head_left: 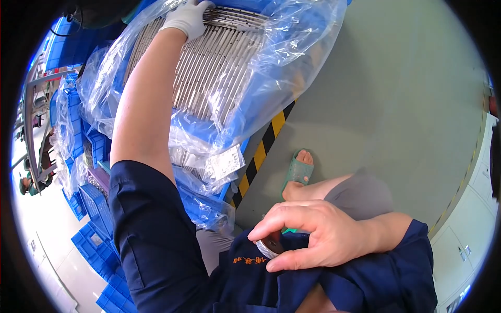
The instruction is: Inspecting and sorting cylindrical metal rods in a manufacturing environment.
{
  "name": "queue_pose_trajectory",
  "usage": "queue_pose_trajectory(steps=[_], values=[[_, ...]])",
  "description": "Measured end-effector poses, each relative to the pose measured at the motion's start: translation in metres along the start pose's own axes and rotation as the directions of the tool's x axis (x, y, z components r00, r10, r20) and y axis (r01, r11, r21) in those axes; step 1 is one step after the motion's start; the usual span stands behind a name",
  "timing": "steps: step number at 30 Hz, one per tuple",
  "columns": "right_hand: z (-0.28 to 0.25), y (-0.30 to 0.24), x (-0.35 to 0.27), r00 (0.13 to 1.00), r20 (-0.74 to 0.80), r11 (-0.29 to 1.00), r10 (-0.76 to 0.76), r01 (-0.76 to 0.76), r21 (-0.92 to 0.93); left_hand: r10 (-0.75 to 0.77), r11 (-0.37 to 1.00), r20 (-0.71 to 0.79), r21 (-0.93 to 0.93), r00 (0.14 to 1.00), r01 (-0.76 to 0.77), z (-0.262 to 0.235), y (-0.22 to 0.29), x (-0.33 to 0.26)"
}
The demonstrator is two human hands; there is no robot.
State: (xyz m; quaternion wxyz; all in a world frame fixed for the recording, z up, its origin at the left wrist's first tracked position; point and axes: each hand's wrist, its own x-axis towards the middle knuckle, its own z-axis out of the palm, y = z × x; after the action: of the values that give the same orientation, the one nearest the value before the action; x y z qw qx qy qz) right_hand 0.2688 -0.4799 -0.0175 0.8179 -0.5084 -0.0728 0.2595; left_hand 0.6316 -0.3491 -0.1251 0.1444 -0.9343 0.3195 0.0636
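My left hand (183, 21), in a white glove, reaches far forward into a plastic-lined blue bin. Its fingers curl over the ends of several thin metal rods (237, 20) lying crosswise at the far end; the picture's edge cuts off part of the grip. Below these lies a dense layer of similar silver rods (209, 70) with small dark holes or marks, side by side. Close to my chest, my bare right hand (323, 232) pinches a small round piece (269, 246) with a knurled silver rim and dark centre between thumb and fingers.
Clear plastic film (292, 41) drapes over the bin's sides. A white printed label (225, 163) lies on a nearer wrapped pack. Blue crates (96, 242) stack up at the left. Black-and-yellow tape (266, 141) marks the grey floor beside the bin. White cabinets (464, 250) stand at the right.
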Motion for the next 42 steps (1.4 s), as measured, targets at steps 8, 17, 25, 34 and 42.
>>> queue_pose_trajectory(steps=[8, 17, 25, 34, 42], values=[[-0.010, 0.003, 0.002, 0.997, 0.022, 0.991, 0.073, -0.075, 0.112, -0.017, 0.918, 0.165, -0.387, 0.986, 0.081, -0.005, -0.023, 0.018], [-0.010, 0.000, -0.001, 0.998, 0.018, 0.987, 0.060, -0.062, 0.150, 0.100, 0.976, 0.136, -0.207, 0.986, -0.070, -0.015, -0.014, 0.017], [-0.010, 0.000, -0.003, 0.999, 0.009, 0.985, 0.050, -0.051, 0.166, 0.137, 0.979, 0.088, 0.141, 0.987, -0.148, -0.017, -0.006, 0.011], [0.000, -0.001, -0.005, 1.000, 0.015, 0.989, 0.019, -0.021, 0.146, 0.197, 0.967, 0.032, 0.155, 0.980, -0.200, 0.010, -0.015, 0.017], [0.007, -0.001, -0.011, 1.000, 0.020, 0.989, -0.017, 0.014, 0.146, 0.325, 0.931, -0.063, 0.197, 0.944, -0.308, 0.008, -0.011, 0.005]])
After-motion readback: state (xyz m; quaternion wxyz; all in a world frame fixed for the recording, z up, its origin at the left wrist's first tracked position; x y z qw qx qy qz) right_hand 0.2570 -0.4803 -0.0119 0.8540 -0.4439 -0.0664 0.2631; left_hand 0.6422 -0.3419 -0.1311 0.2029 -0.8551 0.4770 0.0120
